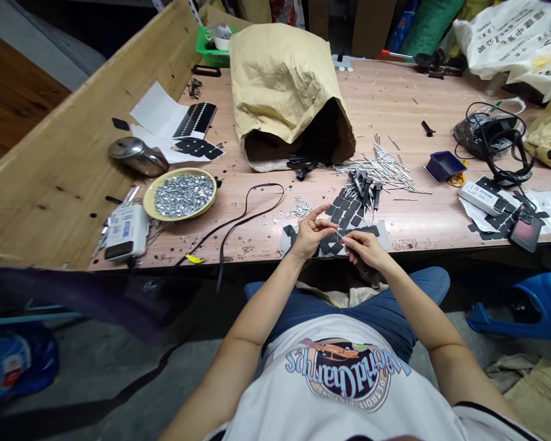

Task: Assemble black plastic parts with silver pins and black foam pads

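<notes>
At the table's front edge, my left hand [311,233] and my right hand [366,247] meet, both closed in a pinch. A thin silvery rod [340,234] runs between their fingertips; its ends are hidden by the fingers. Under and beyond my hands lies a sheet of black rounded pads [348,207]. On that sheet rest several black-headed pieces with metal shafts [365,187]. Behind them spreads a loose heap of metal rods [386,165]. Tiny silvery nuts or washers [298,208], too small to tell which, are scattered left of the sheet.
A yellow bowl of small metal parts [180,195] stands left, beside a metal cup [138,156]. A large paper sack [284,86] opens towards me, black pieces at its mouth. A black strap [245,214] hangs over the front edge. Rightward are a blue box [443,165] and a headset [509,153].
</notes>
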Demonstrator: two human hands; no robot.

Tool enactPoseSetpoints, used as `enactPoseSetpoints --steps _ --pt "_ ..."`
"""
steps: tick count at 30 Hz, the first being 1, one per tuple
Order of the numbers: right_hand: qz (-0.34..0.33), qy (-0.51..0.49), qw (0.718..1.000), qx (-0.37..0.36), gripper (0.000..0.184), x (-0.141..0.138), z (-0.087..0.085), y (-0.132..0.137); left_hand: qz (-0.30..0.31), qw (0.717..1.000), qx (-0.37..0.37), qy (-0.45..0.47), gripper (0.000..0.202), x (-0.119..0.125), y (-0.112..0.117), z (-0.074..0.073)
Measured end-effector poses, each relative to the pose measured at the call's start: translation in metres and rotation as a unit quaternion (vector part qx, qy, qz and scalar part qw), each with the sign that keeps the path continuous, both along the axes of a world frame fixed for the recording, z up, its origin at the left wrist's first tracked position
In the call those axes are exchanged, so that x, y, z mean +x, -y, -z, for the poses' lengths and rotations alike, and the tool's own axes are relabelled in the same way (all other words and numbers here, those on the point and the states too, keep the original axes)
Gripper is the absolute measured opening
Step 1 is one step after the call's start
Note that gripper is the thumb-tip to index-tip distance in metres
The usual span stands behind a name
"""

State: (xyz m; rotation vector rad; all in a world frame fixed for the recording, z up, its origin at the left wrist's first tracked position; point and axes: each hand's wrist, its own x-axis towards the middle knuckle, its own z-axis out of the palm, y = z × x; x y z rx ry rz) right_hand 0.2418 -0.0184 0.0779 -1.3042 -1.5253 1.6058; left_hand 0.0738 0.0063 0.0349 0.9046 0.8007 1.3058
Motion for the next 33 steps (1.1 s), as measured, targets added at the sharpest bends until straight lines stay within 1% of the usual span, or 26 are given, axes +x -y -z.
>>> enactPoseSetpoints --steps 4,7,11,15,17,19,21,22,23,24,25,27,28,29,30,31,33 --pt "-0.002 0.005 1.000 0.015 0.042 0.000 -0.002 0.002 0.025 1.000 -0.012 0.013 0.080 0.000 0.000 0.000" --pt "-0.003 0.004 1.000 0.022 0.041 0.002 -0.002 0.003 0.041 0.999 -0.012 0.019 0.078 -0.002 0.001 0.001" --pt "-0.013 -0.015 1.000 0.009 0.043 0.002 -0.001 0.004 0.062 0.998 -0.008 0.020 0.076 -0.005 0.001 0.000" --pt "-0.023 -0.028 0.999 0.003 0.045 -0.002 0.000 0.004 0.091 0.996 -0.003 0.026 0.081 -0.004 0.000 -0.001" --pt "-0.021 -0.013 1.000 0.014 0.046 -0.003 0.001 0.005 0.083 0.996 0.003 0.025 0.082 -0.002 -0.002 0.000" --pt "-0.013 0.019 0.999 0.038 0.046 0.001 0.003 0.005 0.055 0.998 0.005 0.011 0.079 -0.001 -0.004 0.005" --pt "0.011 0.088 0.991 0.102 0.043 0.011 0.006 0.005 0.013 1.000 -0.003 -0.011 0.075 -0.002 -0.006 0.011" --pt "0.027 0.144 0.978 0.147 0.041 0.017 0.007 0.005 -0.012 1.000 -0.010 -0.023 0.070 -0.004 -0.006 0.014" --pt "0.044 0.214 0.957 0.189 0.037 0.024 0.009 0.005 -0.037 0.999 -0.017 -0.036 0.065 -0.006 -0.006 0.018" --pt "0.056 0.292 0.929 0.221 0.034 0.031 0.011 0.005 -0.061 0.997 -0.023 -0.050 0.059 -0.009 -0.006 0.020" --pt "0.061 0.370 0.896 0.238 0.033 0.038 0.014 0.005 -0.083 0.994 -0.027 -0.063 0.054 -0.012 -0.005 0.022" --pt "0.049 0.502 0.830 0.238 0.036 0.046 0.018 0.005 -0.112 0.990 -0.031 -0.085 0.045 -0.016 -0.002 0.024" --pt "0.034 0.545 0.805 0.232 0.039 0.048 0.020 0.005 -0.121 0.988 -0.031 -0.092 0.041 -0.017 -0.001 0.023" --pt "0.017 0.575 0.786 0.227 0.041 0.049 0.021 0.004 -0.128 0.987 -0.031 -0.097 0.039 -0.017 0.001 0.022" --pt "0.002 0.594 0.773 0.224 0.042 0.048 0.022 0.003 -0.133 0.986 -0.031 -0.099 0.038 -0.017 0.002 0.021" --pt "-0.008 0.604 0.766 0.220 0.043 0.046 0.022 0.003 -0.137 0.985 -0.031 -0.101 0.037 -0.016 0.004 0.019" --pt "-0.010 0.611 0.765 0.205 0.044 0.042 0.022 0.002 -0.142 0.984 -0.031 -0.104 0.036 -0.014 0.006 0.016"
